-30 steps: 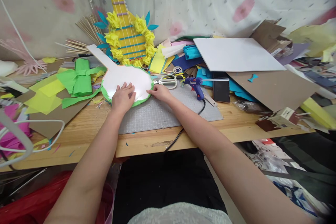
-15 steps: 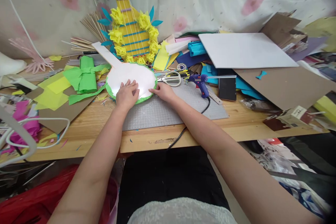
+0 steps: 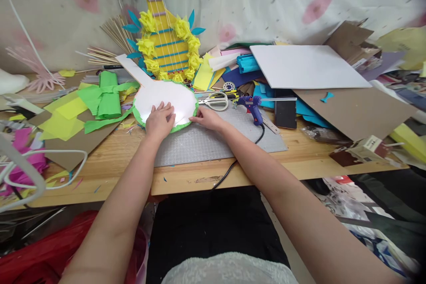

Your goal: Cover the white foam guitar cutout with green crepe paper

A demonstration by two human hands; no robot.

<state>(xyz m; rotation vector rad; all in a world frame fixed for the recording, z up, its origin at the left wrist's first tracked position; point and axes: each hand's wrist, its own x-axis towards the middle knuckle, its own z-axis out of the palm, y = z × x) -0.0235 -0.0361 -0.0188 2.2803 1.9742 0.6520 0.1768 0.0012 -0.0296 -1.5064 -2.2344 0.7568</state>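
A white instrument-shaped board [image 3: 159,93] with a rounded body and a narrow neck lies over the grey cutting mat [image 3: 216,142]. Green crepe paper [image 3: 181,128] wraps its edge, and a strip of it trails left to a green roll [image 3: 108,93]. My left hand [image 3: 160,120] rests flat on the board with its fingers spread. At the board's lower right rim, my right hand [image 3: 207,118] pinches the green edge between thumb and fingers. Just beyond it lie scissors [image 3: 218,102] and a blue glue gun [image 3: 253,105].
A yellow paper guitar [image 3: 171,49] edged with paper flowers stands at the back. On the right are a phone [image 3: 285,113], a white board [image 3: 309,64], brown cardboard [image 3: 353,111] and a small carton [image 3: 368,148]. Yellow paper sheets [image 3: 66,120] and a white cable [image 3: 84,159] lie left.
The view has shifted slightly. Both hands stay at nearly the same places on the board, the left one flat and the right one at the green rim.
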